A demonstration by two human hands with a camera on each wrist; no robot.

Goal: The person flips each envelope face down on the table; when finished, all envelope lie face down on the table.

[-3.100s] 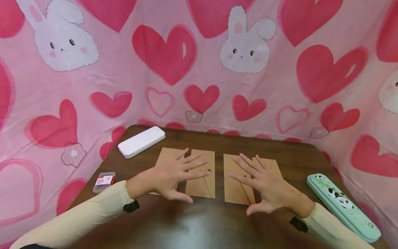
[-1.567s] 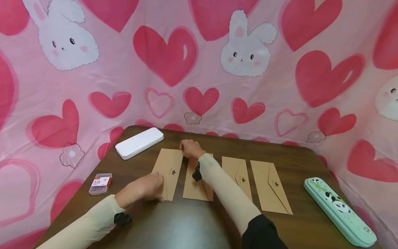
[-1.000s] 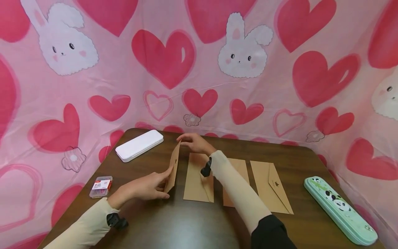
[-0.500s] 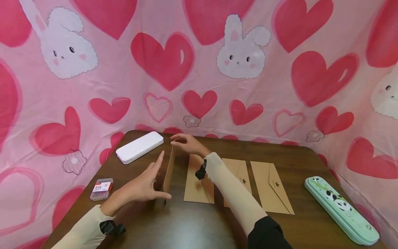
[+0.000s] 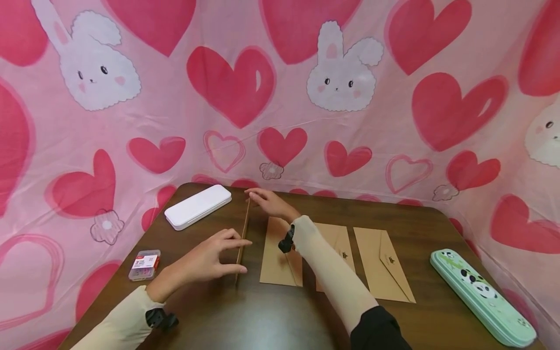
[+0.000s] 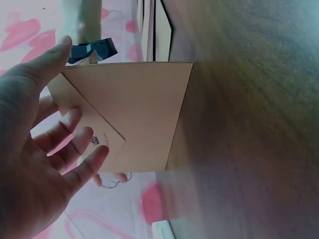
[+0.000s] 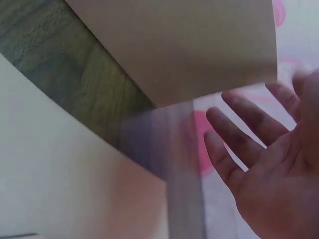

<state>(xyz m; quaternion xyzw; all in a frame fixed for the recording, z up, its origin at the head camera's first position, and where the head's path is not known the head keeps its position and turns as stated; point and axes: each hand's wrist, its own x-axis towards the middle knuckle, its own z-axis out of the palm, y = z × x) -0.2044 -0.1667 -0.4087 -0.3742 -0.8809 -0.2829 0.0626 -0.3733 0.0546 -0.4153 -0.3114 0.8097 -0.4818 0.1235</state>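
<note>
A brown kraft envelope [image 5: 246, 223] stands on its long edge on the table, seen nearly edge-on in the head view. In the left wrist view, the same envelope [image 6: 144, 109] shows its pointed flap and a small dark print. My right hand [image 5: 273, 204] pinches its far upper corner between thumb and index finger; the other fingers spread loosely. At the near end, my left hand [image 5: 205, 262] has thumb and fingers extended around the upper edge. To the right lie three more envelopes: one nearest [image 5: 273, 257], a middle one [image 5: 328, 233] partly under my right forearm, and another [image 5: 378, 272].
A white case [image 5: 198, 206] lies at the table's back left, with a small clear box [image 5: 144, 266] in front of it. A green panda pencil case [image 5: 483, 296] lies along the right side. A pink heart-print cloth [image 5: 280, 97] hangs behind the table [image 5: 271, 321].
Both hands, first spread over the envelopes, have moved to the leftmost one. It has been lifted from lying flat onto its edge. My left fingers have loosened from it.
</note>
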